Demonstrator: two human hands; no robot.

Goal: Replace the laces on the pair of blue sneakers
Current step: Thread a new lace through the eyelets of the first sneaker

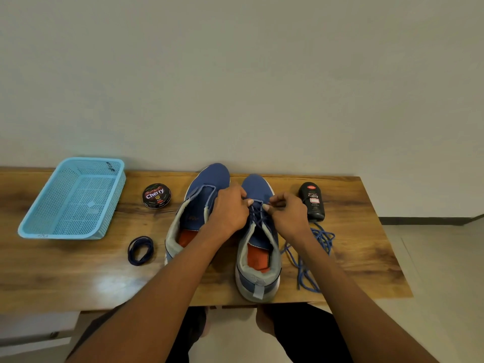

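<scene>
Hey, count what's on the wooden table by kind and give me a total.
Blue sneakers: 2
Lace bundles: 2, dark coil, loose blue pile
Shoe polish tin: 1
Liquid polish bottle: 1
Light blue basket: 1
Total: 7

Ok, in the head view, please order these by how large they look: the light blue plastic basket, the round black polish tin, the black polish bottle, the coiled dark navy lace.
1. Light blue plastic basket, clearly largest.
2. Black polish bottle and coiled dark navy lace: they look alike in extent, so I do not rank them.
3. Round black polish tin, slightly smaller.
</scene>
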